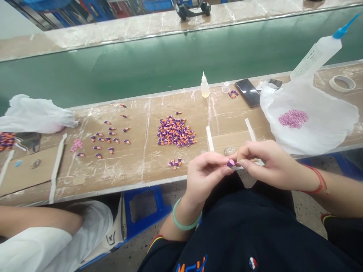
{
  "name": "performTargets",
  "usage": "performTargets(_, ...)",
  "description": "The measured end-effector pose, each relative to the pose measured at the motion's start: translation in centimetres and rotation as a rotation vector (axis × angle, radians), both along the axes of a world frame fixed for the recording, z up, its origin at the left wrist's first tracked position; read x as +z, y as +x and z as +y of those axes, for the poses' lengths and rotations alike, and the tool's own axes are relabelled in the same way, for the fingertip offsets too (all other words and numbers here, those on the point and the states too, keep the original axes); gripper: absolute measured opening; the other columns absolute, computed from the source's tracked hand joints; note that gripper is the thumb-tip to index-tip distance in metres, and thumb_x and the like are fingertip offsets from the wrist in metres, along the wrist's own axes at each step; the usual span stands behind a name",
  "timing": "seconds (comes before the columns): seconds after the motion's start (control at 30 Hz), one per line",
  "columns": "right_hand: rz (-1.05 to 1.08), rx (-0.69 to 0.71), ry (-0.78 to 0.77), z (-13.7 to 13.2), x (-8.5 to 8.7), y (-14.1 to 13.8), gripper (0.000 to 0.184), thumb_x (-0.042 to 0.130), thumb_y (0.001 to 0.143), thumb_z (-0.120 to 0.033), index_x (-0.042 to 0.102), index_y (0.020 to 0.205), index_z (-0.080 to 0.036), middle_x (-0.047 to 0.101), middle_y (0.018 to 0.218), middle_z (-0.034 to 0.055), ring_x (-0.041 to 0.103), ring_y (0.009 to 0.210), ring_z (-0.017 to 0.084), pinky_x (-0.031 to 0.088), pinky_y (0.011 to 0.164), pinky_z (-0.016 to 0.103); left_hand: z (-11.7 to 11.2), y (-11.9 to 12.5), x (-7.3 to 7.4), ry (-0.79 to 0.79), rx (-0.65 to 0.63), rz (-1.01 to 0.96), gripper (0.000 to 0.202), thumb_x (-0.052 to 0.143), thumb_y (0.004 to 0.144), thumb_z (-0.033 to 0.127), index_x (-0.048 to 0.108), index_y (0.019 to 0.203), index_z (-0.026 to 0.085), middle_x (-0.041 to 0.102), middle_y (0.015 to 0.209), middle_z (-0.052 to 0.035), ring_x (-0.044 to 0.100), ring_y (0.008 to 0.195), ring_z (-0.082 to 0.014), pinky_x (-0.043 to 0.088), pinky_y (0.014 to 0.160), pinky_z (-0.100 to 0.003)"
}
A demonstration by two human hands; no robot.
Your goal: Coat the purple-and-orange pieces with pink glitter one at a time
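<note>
My left hand (204, 174) and my right hand (266, 163) meet over my lap at the bench's front edge. Together they pinch a small purple piece (230, 163) between their fingertips. A green bangle sits on my left wrist and a red cord on my right. A heap of purple and orange pieces (175, 131) lies on the cardboard-covered bench (136, 162) just beyond my left hand. A few more pieces (175, 163) lie near the front edge.
Single pieces (109, 139) are spread out to the left. A white bag with pink bits (293, 118) lies at right, beside a squeeze bottle (317, 56), tape roll (343, 83), phone (247, 92) and small glue bottle (204, 86). Another person's arm (36, 221) is lower left.
</note>
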State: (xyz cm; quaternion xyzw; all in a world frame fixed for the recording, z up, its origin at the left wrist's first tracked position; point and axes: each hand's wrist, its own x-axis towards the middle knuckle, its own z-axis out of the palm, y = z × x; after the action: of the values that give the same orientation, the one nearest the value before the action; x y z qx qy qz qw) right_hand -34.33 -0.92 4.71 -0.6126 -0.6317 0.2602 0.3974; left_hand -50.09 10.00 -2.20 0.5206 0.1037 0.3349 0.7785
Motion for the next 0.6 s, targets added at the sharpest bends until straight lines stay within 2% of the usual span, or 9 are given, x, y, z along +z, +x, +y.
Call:
performTargets(0.4, -0.055, -0.016, -0.015, 0.12, 0.08, -0.06, 0.014, 0.054, 0.084, -0.008, 0.06, 0.079, -0.019, 0.069, 0.072, -0.0023, 0.061, 0.061, 0.009, 0.046, 0.059, 0.018, -0.05, 0.17, -0.24, 0.043, 0.049, 0.078, 0.011, 0.087, 0.073, 0.026, 0.08, 0.081, 0.022, 0.076, 0.079, -0.0046, 0.072, 0.073, -0.016, 0.06, 0.065, -0.025)
performTargets(0.6, -0.165, -0.006, -0.003, 0.22, 0.22, -0.1, 0.012, 0.053, 0.086, -0.01, 0.062, 0.082, -0.018, 0.07, 0.072, -0.0009, 0.061, 0.06, 0.01, 0.041, 0.055, 0.021, -0.32, 0.13, -0.31, 0.045, 0.083, 0.089, 0.011, 0.087, 0.073, 0.027, 0.08, 0.081, 0.023, 0.076, 0.077, -0.0042, 0.071, 0.07, -0.0153, 0.06, 0.068, -0.026)
